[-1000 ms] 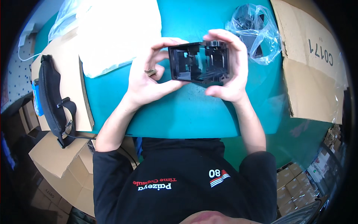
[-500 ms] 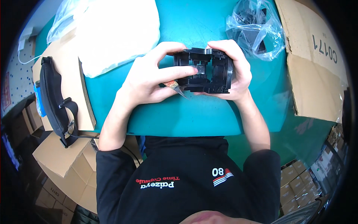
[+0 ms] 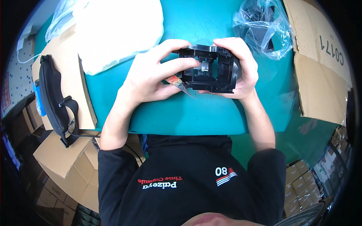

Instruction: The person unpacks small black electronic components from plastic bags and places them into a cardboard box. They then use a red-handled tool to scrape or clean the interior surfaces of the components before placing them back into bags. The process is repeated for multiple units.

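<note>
Over the table, both hands hold a black plastic frame point(image 3: 225, 69) with open slots and a small shiny clear piece point(image 3: 204, 66) near its middle. My left hand point(image 3: 149, 73) is closed on its left end, with the index finger laid across the frame and its tip beside the clear piece. Also tucked in that hand is a thin pointed tool point(image 3: 174, 80) with an orange-red wrapped handle, its grey tip sticking out below the frame. My right hand point(image 3: 247, 71) wraps the frame's right end, thumb along the far edge. The fingers underneath are partly hidden.
A white bag point(image 3: 118, 34) lies at the far left of the green table point(image 3: 181, 118). Black parts in a clear plastic bag point(image 3: 262, 32) sit at the far right, beside a cardboard box point(image 3: 318, 71). At left, a black strapped pouch point(image 3: 52, 90) rests on cardboard point(image 3: 81, 101).
The black frame has tilted slightly, its right end turning a little toward me. My left index fingertip has shifted away from me, uncovering more of the clear piece. Both hands keep their hold.
</note>
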Demonstrator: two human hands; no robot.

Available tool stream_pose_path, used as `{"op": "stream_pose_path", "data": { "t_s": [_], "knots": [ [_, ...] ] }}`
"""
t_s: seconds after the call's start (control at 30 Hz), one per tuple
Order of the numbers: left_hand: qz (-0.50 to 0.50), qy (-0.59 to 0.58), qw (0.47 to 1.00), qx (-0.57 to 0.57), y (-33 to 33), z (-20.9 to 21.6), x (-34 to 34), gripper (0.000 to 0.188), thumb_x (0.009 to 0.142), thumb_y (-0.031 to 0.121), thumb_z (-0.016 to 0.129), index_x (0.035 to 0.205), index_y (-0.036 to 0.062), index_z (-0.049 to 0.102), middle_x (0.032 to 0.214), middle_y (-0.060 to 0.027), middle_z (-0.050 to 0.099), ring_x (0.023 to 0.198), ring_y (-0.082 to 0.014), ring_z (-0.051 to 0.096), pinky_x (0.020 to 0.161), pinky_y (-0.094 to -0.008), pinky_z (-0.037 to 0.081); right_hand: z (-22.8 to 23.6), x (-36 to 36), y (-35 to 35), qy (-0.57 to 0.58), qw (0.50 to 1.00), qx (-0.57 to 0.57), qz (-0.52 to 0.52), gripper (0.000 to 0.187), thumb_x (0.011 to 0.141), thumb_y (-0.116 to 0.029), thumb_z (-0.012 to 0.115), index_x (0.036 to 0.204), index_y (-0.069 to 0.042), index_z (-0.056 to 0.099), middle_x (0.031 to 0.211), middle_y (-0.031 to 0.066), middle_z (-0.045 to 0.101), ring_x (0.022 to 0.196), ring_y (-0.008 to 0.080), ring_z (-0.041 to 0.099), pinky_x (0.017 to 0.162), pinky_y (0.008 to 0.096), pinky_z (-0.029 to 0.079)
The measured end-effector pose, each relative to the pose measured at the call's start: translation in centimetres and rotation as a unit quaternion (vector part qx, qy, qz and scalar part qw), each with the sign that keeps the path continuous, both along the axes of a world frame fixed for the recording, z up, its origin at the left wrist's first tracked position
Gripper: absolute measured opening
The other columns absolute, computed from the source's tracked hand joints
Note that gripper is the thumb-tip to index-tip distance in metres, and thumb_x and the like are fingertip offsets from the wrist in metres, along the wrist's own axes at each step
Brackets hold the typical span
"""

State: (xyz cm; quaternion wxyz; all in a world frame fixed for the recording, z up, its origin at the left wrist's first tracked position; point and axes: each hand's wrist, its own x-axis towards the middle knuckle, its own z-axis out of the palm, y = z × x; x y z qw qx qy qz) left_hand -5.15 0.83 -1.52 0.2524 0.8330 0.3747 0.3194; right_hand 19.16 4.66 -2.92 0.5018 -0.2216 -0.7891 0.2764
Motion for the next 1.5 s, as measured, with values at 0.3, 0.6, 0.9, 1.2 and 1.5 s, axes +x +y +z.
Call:
{"op": "stream_pose_path", "data": {
  "t_s": [0.3,0.6,0.9,1.2,1.5],
  "knots": [
    [0.003,-0.053,0.998,-0.032,0.0,-0.2,0.0,0.053,0.058,0.017,0.091,0.108,0.0100,0.077,0.125,-0.0193,0.066,0.103,-0.0316,0.070,0.087,-0.0367,0.058,0.0,0.0,-0.2,0.012,1.000,0.010,-0.010,0.077,0.060,-0.029,0.098,0.121,0.004,0.066,0.113,0.0164,0.071,0.095,0.0287,0.069,0.082,0.0353,0.056],
    [-0.014,0.015,0.999,0.043,0.1,-0.1,0.0,0.049,0.061,0.014,0.086,0.110,0.0098,0.077,0.124,-0.0193,0.067,0.099,-0.0318,0.072,0.079,-0.0374,0.060,0.3,-0.1,-0.1,0.004,0.999,0.036,-0.004,0.073,0.060,-0.025,0.097,0.121,0.004,0.067,0.110,0.0163,0.071,0.091,0.0292,0.068,0.080,0.0362,0.055],
    [0.011,0.065,0.992,0.106,0.1,-0.6,-0.2,0.050,0.065,0.019,0.078,0.115,0.0212,0.071,0.125,-0.0098,0.066,0.097,-0.0268,0.072,0.073,-0.0351,0.060,0.1,-0.2,-0.1,0.007,0.999,0.040,-0.001,0.073,0.060,-0.023,0.096,0.121,0.003,0.067,0.110,0.0160,0.071,0.091,0.0293,0.068,0.079,0.0363,0.055],
    [0.012,0.044,0.999,0.026,-0.1,0.5,0.4,0.050,0.063,0.013,0.079,0.112,0.0189,0.069,0.123,-0.0085,0.063,0.093,-0.0263,0.069,0.069,-0.0345,0.058,0.0,-0.3,-0.2,0.001,0.999,0.043,0.008,0.071,0.060,-0.020,0.095,0.120,0.004,0.067,0.109,0.0154,0.072,0.088,0.0293,0.068,0.078,0.0361,0.054],
    [0.002,-0.053,0.999,0.002,0.0,0.0,0.1,0.043,0.061,0.019,0.085,0.102,0.0154,0.072,0.122,-0.0117,0.066,0.084,-0.0242,0.069,0.066,-0.0336,0.057,0.2,0.0,-0.1,0.014,0.999,0.046,0.006,0.068,0.060,-0.019,0.094,0.119,0.004,0.067,0.108,0.0152,0.072,0.087,0.0283,0.067,0.077,0.0359,0.054]
  ]
}}
